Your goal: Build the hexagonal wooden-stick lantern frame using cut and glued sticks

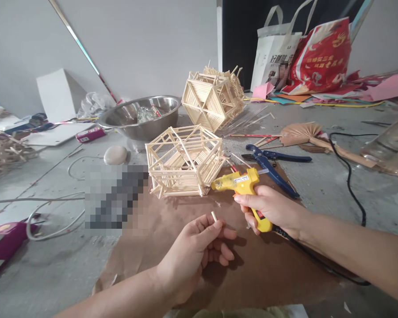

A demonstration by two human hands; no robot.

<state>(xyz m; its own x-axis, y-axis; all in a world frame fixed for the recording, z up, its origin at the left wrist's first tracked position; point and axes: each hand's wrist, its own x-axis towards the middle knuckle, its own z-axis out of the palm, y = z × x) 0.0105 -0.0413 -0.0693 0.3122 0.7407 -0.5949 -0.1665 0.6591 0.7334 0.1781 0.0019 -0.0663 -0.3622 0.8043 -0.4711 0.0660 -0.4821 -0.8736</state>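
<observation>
Between the thumb and forefinger of my left hand [204, 245] is a short wooden stick [214, 216], its tip poking up; the other fingers curl loosely. My right hand [272, 207] grips a yellow hot glue gun [247, 187] by its handle. The gun's nozzle points left, close to the lower right corner of an open, many-sided frame of wooden sticks [185, 161]. I cannot tell whether the nozzle touches it. This frame sits at the far edge of a brown sheet [152, 256]. A clear glue stick shows at the gun's back.
Behind stands a second stick structure [212, 97] with filled sides, beside a metal bowl [139, 117]. Blue-handled cutters [275, 165] lie right of the glue gun. A black cord [351, 190] curves at right. Purple power strips [6, 247] and white cables lie left. Bags [321, 57] stand behind.
</observation>
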